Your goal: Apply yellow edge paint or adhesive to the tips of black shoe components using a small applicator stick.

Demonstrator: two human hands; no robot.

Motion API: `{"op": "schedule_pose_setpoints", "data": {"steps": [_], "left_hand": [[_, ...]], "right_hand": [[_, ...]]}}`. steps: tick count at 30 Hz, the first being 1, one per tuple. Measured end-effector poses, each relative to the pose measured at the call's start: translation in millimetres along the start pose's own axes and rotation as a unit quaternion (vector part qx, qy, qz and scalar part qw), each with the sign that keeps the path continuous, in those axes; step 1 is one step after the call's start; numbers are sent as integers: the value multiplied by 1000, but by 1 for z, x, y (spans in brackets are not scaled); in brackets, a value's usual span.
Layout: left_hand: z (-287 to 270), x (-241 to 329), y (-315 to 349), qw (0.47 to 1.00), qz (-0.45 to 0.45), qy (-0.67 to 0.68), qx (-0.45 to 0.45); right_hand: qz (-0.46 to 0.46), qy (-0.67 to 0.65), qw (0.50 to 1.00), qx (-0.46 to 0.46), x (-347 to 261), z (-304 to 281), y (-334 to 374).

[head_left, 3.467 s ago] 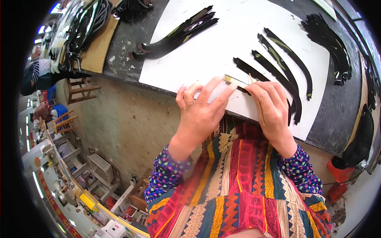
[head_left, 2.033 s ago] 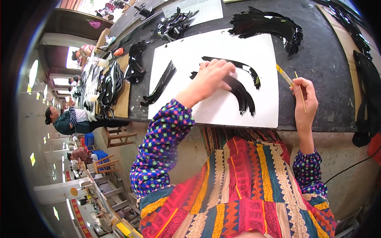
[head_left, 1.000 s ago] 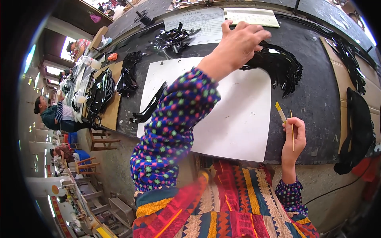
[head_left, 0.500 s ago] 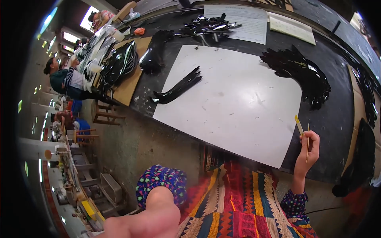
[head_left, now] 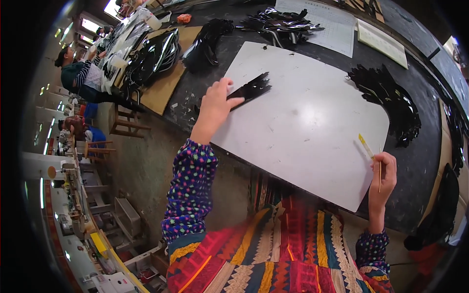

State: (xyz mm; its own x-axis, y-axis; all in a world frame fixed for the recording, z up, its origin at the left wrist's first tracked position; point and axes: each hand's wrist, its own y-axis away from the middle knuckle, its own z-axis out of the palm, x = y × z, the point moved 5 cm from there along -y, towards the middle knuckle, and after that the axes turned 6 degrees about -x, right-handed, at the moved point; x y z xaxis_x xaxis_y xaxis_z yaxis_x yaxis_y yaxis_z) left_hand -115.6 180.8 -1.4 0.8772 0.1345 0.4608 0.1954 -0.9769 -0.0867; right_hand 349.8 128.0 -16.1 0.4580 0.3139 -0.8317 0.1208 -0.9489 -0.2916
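On the left part of a white board (head_left: 303, 132) lies a small bundle of glossy black strips (head_left: 254, 89). My left hand (head_left: 215, 105) is over the near end of this bundle, thumb and fingers apart, hiding part of it. Whether the fingertips touch the strips, I cannot tell. Beyond the board's right edge, my right hand (head_left: 384, 173) is closed on a thin wooden stick (head_left: 380, 183) and a slim, yellow-tipped strip-like tool (head_left: 365, 145). The tool's tip points up and left over the board. A larger fanned pile of black strips (head_left: 393, 102) lies at the board's right corner.
More black pieces (head_left: 281, 27) lie behind the board, beside a printed paper sheet (head_left: 337, 29) and an open notebook (head_left: 381, 41). Black bundles (head_left: 154, 53) rest on cardboard at left. A wooden stool (head_left: 128, 122) and a seated co-worker (head_left: 80, 71) are farther left.
My left hand has come up from the lower left to the small black bundle. My right hand still holds the stick and yellow-tipped tool. The view has shifted slightly.
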Motion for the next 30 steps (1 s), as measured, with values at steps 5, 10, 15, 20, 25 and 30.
{"op": "schedule_pose_setpoints", "data": {"steps": [5,10,15,20,25,30], "left_hand": [[1,-3,-14,963,-121,-13,-239],[1,17,-10,959,-91,-37,-264],[27,70,18,806,-143,498,-287],[79,129,76,736,-177,598,-264],[103,134,94,703,-202,600,-324],[107,134,99,691,-226,597,-339]], "right_hand": [[-89,281,955,-9,-14,5,-24],[-52,25,995,-82,-46,40,-25],[65,-195,960,-188,-63,109,-27],[84,-174,965,-175,-72,123,-36],[-6,-27,988,-154,-50,98,-40],[2,15,994,-112,-40,91,-48]]}}
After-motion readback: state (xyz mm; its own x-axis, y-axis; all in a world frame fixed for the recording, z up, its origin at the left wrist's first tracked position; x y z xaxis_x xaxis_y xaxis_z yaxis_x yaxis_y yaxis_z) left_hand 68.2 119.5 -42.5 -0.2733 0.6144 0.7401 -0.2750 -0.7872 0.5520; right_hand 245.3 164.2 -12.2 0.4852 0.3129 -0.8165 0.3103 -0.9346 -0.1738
